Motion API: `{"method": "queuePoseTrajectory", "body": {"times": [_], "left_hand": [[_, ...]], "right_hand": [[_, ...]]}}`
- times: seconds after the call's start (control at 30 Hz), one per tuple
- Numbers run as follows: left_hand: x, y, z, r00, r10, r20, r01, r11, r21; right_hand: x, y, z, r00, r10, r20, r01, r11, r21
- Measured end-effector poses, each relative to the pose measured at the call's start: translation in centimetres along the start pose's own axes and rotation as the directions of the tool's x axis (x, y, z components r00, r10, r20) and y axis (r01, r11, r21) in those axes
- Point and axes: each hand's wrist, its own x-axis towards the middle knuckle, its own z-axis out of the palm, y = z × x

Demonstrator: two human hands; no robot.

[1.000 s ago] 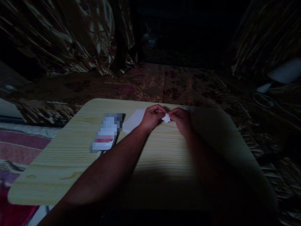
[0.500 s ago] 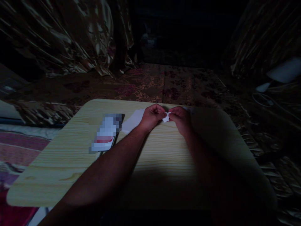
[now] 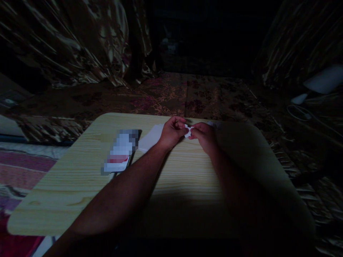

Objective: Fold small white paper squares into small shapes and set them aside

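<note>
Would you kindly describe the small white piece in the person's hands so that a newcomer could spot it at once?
Look toward the far edge of the pale wooden table. There the left hand and right hand pinch the small white piece between them. Unlike the larger white sheet lying on the table to its left, it is held by both hands.

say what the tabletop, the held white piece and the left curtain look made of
Tabletop: wood or wood-look laminate, smooth, with visible grain lines. White piece: probably paper, matte, with angular edges. Curtain: fabric, perhaps satin, with glossy highlights along its folds.
</note>
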Motion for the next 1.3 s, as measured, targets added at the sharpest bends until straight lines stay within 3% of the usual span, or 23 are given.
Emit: {"method": "queuePoseTrajectory", "body": {"times": [0.4, 0.63, 0.83, 1.3], "left_hand": [[-0.13, 0.12, 0.14, 1.000, 0.009, 0.019, -0.009, 1.000, -0.006], [-0.10, -0.05, 0.21, 0.999, -0.042, 0.024, 0.040, 0.998, 0.047], [-0.08, -0.29, 0.09, 0.998, -0.055, 0.023, 0.053, 0.996, 0.076], [-0.25, -0.04, 0.15, 0.997, -0.068, 0.029, 0.063, 0.987, 0.150]], "right_hand": [[-0.22, -0.59, 0.03, 0.998, -0.053, -0.016, 0.051, 0.995, -0.085], [-0.03, -0.41, -0.13, 0.994, -0.090, -0.059, 0.087, 0.995, -0.052], [0.10, -0.31, -0.15, 0.995, -0.085, -0.047, 0.084, 0.996, -0.027], [-0.05, -0.54, -0.35, 0.995, -0.098, 0.005, 0.098, 0.985, -0.141]]}}
